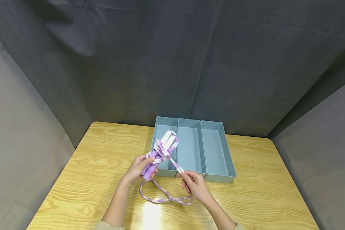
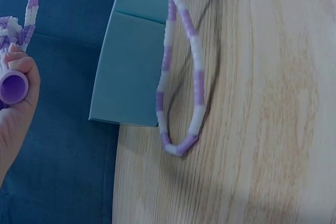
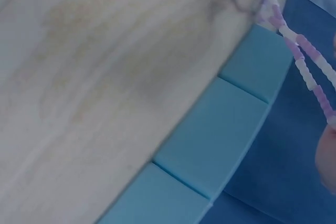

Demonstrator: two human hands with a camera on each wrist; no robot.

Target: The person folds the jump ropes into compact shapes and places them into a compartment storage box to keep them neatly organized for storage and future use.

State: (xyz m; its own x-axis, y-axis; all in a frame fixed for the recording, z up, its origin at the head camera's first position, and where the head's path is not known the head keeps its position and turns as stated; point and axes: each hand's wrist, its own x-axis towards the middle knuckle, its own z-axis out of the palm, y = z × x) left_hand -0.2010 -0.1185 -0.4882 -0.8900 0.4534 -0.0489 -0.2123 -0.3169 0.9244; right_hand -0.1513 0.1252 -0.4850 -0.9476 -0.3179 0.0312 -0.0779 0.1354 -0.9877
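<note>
A beaded jump rope (image 1: 162, 149) in purple and white has two handles with purple grips and white ends, and its cord is wound round them. My left hand (image 1: 140, 166) grips both handles by their purple part, and in the left wrist view a hollow handle end (image 2: 13, 87) sticks out from the fist. My right hand (image 1: 196, 185) pinches a doubled stretch of cord (image 1: 176, 166) that runs taut from the wrapped bundle. Below the hands, a loose loop of the cord (image 1: 155, 201) hangs down over the wooden table.
Three blue-grey bins (image 1: 189, 150) stand side by side at the back of the wooden table (image 1: 103, 166); the handles overlap the left one in the head view. Dark cloth (image 1: 138, 64) hangs behind the table, with grey panels (image 1: 17, 127) at both sides.
</note>
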